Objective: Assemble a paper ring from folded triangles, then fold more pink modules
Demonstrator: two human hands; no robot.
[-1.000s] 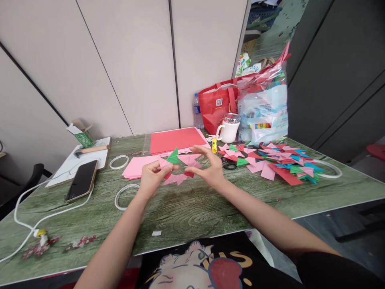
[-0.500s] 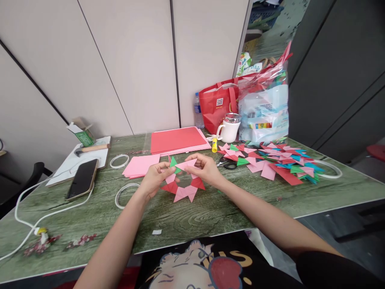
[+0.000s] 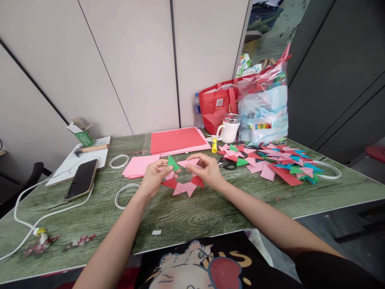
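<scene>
Between my hands is a ring of folded paper pieces (image 3: 184,188) in pink, red and green, with an opening in its middle. My left hand (image 3: 155,175) pinches the ring's left side, where a green folded triangle (image 3: 172,163) sticks up between thumb and fingers. With its fingertips my right hand (image 3: 205,168) grips the other end, at a pink folded triangle (image 3: 189,163). The green and pink points face each other, with a small gap between them. My fingers hide part of the ring's upper sides.
Pink paper squares (image 3: 140,165) and red sheets (image 3: 179,139) lie behind my hands. To the right are scissors (image 3: 229,164), a glue stick (image 3: 214,145), a white mug (image 3: 231,129) and a heap of folded pieces (image 3: 288,160). A phone (image 3: 82,179) and tape rolls (image 3: 119,161) lie left.
The green and pink triangles, which touched or overlapped, have come apart, leaving a gap. The ring's lower edge has risen slightly. Both hands keep their grip.
</scene>
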